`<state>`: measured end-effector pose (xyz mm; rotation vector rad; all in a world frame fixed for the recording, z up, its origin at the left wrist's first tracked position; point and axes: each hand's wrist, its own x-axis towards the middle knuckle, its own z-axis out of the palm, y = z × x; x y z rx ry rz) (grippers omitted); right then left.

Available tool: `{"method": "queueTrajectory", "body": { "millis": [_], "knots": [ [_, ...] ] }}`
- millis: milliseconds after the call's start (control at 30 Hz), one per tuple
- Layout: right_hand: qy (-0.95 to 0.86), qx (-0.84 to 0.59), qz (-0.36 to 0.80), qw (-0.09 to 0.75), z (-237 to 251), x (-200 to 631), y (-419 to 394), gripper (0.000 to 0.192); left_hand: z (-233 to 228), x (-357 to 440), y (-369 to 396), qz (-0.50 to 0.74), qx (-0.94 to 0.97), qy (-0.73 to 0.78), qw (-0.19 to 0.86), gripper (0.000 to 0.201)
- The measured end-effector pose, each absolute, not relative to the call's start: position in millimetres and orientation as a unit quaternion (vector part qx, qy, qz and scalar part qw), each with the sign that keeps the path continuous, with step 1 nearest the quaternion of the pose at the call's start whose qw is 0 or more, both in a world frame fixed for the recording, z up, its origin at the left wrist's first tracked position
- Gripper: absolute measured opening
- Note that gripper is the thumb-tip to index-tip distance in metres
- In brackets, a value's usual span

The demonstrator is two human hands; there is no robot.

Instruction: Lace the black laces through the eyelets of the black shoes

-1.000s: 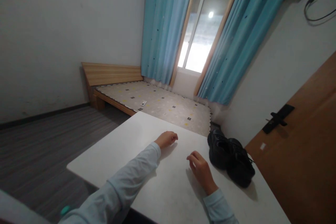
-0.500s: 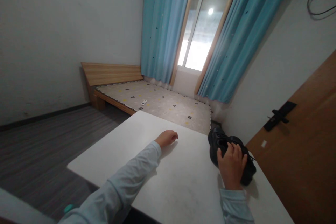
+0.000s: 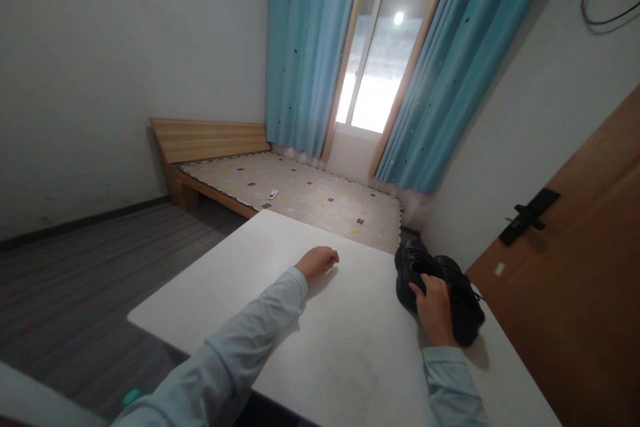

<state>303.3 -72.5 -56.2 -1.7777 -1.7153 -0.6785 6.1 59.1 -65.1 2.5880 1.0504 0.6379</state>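
Observation:
A pair of black shoes [image 3: 453, 293] lies on the right side of a white table [image 3: 240, 280]. My right hand [image 3: 434, 310] rests on the shoes, fingers wrapped over the near shoe between the two. Farther left, my left hand [image 3: 317, 261] lies on the table top, loosely curled and holding nothing. Light blue sleeves cover both forearms.
A low wooden bed [image 3: 280, 190] with a patterned mattress stands beyond the table under a window with blue curtains [image 3: 310, 47]. A brown door [image 3: 575, 267] with a black handle is close on the right. Grey floor [image 3: 100, 267] stretches to the left.
My right hand moved from the table's middle over to the black shoes and settled its fingers on them. The left hand stayed where it was.

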Motion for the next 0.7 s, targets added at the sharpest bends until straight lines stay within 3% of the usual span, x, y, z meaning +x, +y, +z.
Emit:
{"method": "queueTrajectory", "body": {
  "millis": [333, 700],
  "knots": [
    [-0.671, -0.622, -0.294, 0.276, -45.4, 272.8, -78.1, 0.022, -60.3, 6.1, 57.6, 0.234, 0.892, 0.359, 0.148, 0.022],
    [-0.753, -0.538, -0.223, 0.305, -31.0, 199.1, -100.0, 0.018, -59.9, 4.9, 60.0, 0.260, 0.888, 0.351, 0.144, 0.020]
  ]
}}
